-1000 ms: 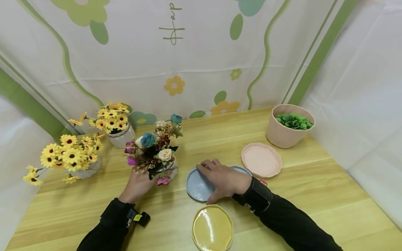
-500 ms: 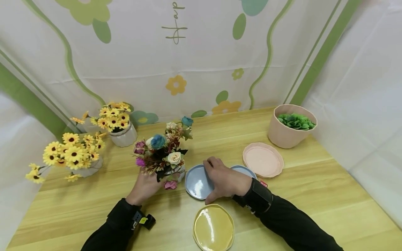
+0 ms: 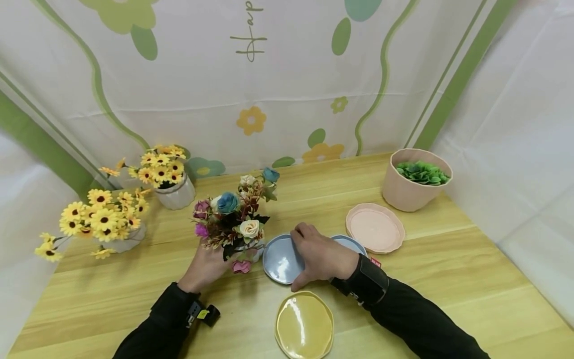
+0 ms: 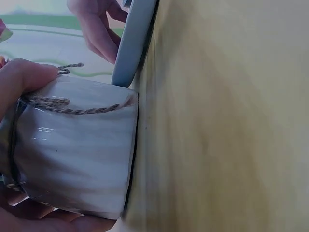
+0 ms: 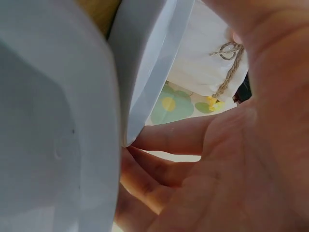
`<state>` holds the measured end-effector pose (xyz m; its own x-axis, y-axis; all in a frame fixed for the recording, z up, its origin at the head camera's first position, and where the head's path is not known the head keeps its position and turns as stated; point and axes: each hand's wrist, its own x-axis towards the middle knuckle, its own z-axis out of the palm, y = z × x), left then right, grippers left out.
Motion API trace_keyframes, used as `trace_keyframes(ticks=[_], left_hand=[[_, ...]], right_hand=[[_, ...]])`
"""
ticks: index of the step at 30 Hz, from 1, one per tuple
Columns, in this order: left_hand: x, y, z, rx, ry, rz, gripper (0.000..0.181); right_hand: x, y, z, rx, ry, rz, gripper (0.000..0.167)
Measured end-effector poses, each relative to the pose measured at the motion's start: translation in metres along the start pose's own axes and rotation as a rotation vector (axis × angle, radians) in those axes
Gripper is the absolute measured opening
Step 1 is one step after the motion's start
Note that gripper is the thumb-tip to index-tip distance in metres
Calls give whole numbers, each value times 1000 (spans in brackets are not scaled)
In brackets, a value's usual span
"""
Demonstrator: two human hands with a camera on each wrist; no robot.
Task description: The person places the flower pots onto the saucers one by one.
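Note:
My left hand (image 3: 208, 267) grips a white ceramic flowerpot (image 4: 79, 145) with twine round it, standing on the table. Roses (image 3: 235, 212) in blue, cream, pink and purple fill it and hide most of the pot in the head view. Right beside the pot lies a blue saucer (image 3: 279, 262). My right hand (image 3: 320, 254) holds that saucer, fingers at its far rim and thumb at the near rim. Fingers (image 5: 174, 135) touch the saucer's edge in the right wrist view. A second blue saucer (image 3: 351, 243) is partly hidden under my right wrist.
A yellow saucer (image 3: 304, 324) lies nearest me. Toward the right are a pink saucer (image 3: 375, 228) and a pink pot (image 3: 410, 192) with a green plant. Two white pots of yellow daisies (image 3: 105, 217) stand on the left. A printed curtain (image 3: 291, 75) closes off the back.
My left hand has slid the rose pot to the right, up beside the blue saucer. The right hand has stayed nearly in place, and over the last half second little has moved.

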<state>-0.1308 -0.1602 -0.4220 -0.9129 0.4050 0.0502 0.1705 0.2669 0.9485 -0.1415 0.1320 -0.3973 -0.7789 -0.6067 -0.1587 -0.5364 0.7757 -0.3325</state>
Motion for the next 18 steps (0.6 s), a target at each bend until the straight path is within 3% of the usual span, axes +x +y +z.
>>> trace_keyframes(ticks=[1, 6, 10, 13, 14, 18], left_hand=[[0, 1, 1, 94, 30, 13, 71], [1, 4, 3, 119, 115, 58, 77], [1, 9, 3, 253, 147, 126, 73], [-2, 16, 3, 278, 153, 135, 72], [-3, 19, 3, 239, 153, 122, 73], [-6, 28, 6, 217, 123, 115, 67]], right_hand=[[0, 0, 0, -8, 1, -3, 118], [0, 1, -1, -16, -11, -11, 118], [1, 1, -1, -10, -31, -11, 119], [1, 1, 0, -15, -38, -9, 119], [1, 1, 0, -19, -39, -9, 119], [1, 2, 0, -33, -36, -11, 119]])
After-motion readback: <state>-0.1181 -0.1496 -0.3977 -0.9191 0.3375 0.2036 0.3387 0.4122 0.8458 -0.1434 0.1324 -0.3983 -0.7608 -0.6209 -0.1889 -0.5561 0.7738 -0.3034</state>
